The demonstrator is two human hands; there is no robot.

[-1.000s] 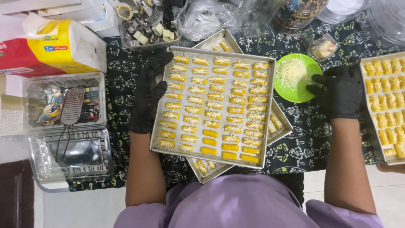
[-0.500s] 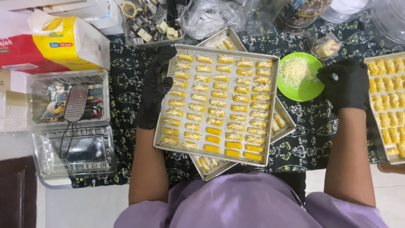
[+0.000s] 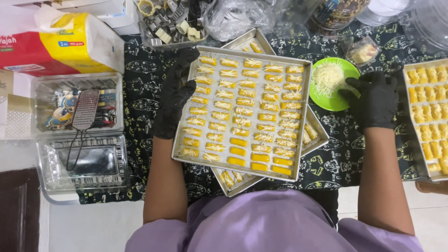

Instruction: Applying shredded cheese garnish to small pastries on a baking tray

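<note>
A metal baking tray (image 3: 181, 154) full of small yellow pastry pieces (image 3: 242, 109), most topped with grated cheese, rests crosswise on a second tray (image 3: 313, 142) of the same pieces. My left hand (image 3: 176, 93), in a black glove, lies along the top tray's left rim. My gloved right hand (image 3: 371, 100) touches the right side of a green plate (image 3: 336, 100) holding grated cheese (image 3: 327, 77); its fingers curl at the plate's edge.
A third tray of yellow pieces (image 3: 427, 116) sits at the far right. At left are clear plastic containers (image 3: 77, 161) with a small grater (image 3: 85, 109) on them and a tissue pack (image 3: 60, 39). Cookie cutters (image 3: 170, 23), plastic bags and jars line the back.
My right hand slid a little down and left along the green plate's edge. My left hand stays on the tray's left rim.
</note>
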